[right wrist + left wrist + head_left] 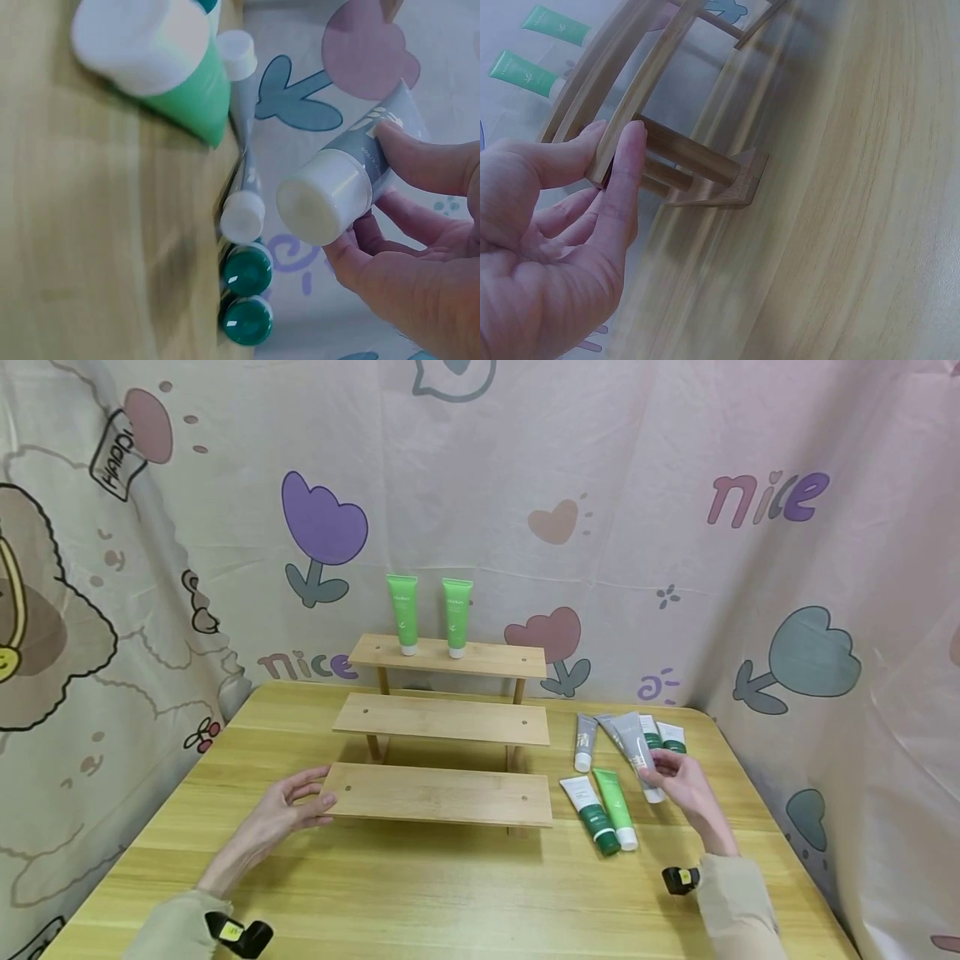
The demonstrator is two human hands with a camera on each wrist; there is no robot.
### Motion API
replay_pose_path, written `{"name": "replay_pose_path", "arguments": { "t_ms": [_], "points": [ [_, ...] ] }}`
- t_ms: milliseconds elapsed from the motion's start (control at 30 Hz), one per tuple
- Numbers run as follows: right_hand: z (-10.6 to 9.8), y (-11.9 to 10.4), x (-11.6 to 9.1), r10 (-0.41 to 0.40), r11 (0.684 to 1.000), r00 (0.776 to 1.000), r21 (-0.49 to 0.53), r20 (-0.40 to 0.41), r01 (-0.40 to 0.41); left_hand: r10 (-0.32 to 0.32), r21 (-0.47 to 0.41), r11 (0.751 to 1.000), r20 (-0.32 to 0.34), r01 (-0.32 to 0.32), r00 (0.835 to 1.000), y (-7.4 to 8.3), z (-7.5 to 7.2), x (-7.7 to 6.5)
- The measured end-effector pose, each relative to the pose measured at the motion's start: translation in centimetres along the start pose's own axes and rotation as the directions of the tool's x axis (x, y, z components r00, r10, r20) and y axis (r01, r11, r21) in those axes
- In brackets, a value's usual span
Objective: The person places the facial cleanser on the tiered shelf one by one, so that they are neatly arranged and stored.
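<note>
My left hand (288, 806) pinches the left end of the lowest board of a three-tier wooden rack (442, 793). In the left wrist view the thumb and index finger (622, 172) lie on opposite faces of that board. My right hand (684, 785) holds a grey tube (636, 745) with a white cap, raised off the table in the right wrist view, its cap (322, 199) tilted downward. Two green tubes, a left one (404, 610) and a right one (457, 614), stand upright on their white caps on the top tier. The middle and bottom boards bear nothing.
Right of the rack lie a grey tube (584, 742), another partly hidden grey tube (609, 727), a green tube (615, 806) and a white-and-green tube (588, 810). Two more white-and-green tubes, one here (672, 737), lie behind my right hand. A patterned curtain (465, 485) hangs behind the table.
</note>
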State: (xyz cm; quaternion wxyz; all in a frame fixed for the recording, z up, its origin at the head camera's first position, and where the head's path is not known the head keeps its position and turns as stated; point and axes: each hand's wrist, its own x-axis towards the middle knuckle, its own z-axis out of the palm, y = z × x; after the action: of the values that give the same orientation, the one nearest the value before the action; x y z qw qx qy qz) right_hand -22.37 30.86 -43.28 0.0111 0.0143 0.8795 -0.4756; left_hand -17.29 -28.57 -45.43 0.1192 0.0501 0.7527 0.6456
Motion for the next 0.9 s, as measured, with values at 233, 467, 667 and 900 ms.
{"name": "replay_pose_path", "arguments": {
  "t_ms": [233, 467, 667, 900],
  "points": [
    [0.6, -1.4, 0.7, -0.044, 0.998, 0.999, 0.043, -0.028, 0.045, 0.001, -0.001, 1.000, 0.003, -0.001, 1.000, 0.0, 0.0, 0.0],
    [1.4, -3.3, 1.5, -0.075, 0.990, 0.996, 0.114, -0.048, 0.080, 0.003, 0.003, 1.000, 0.000, -0.003, 1.000, 0.0, -0.1, 0.0],
    [2.1, -5.1, 2.3, -0.103, 0.987, 0.993, 0.120, -0.056, 0.109, 0.002, -0.001, 1.000, 0.001, -0.002, 1.000, 0.0, -0.1, 0.0],
    [3.0, -7.1, 3.1, -0.109, 0.985, 0.992, 0.129, -0.065, 0.116, -0.001, -0.003, 1.000, 0.007, 0.001, 1.000, 0.0, -0.1, 0.0]
  ]
}}
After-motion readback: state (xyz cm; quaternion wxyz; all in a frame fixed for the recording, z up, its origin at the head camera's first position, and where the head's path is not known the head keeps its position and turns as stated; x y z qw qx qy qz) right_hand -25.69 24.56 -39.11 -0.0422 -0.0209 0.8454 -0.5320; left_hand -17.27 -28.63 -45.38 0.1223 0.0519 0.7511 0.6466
